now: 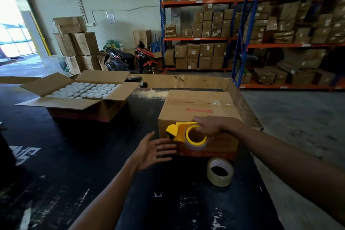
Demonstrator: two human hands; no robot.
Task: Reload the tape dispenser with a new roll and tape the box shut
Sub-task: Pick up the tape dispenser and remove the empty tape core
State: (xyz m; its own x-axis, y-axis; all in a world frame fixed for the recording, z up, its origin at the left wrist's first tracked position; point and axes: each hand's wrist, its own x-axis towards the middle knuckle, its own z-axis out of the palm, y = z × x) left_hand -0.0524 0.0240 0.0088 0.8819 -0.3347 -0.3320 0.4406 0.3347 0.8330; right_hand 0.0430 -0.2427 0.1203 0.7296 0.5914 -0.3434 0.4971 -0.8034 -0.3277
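A closed brown cardboard box (pixel 197 110) with red lettering stands on the dark table (pixel 93 164), clear tape along its top seam. My right hand (pixel 211 126) grips a yellow tape dispenser (pixel 181 131) by its top, held against the box's near face, with a roll of clear tape on its hub. My left hand (pixel 155 150) hovers open just left of the dispenser, fingers spread and close to the box's lower left corner. A separate roll of clear tape (pixel 220 172) lies flat on the table in front of the box.
An open carton (pixel 78 97) filled with several white round lids sits at the table's left. A flattened cardboard sheet (pixel 186 80) lies behind the box. Beyond are a parked motorbike (pixel 130 59), stacked cartons and orange-blue shelving (pixel 242 43).
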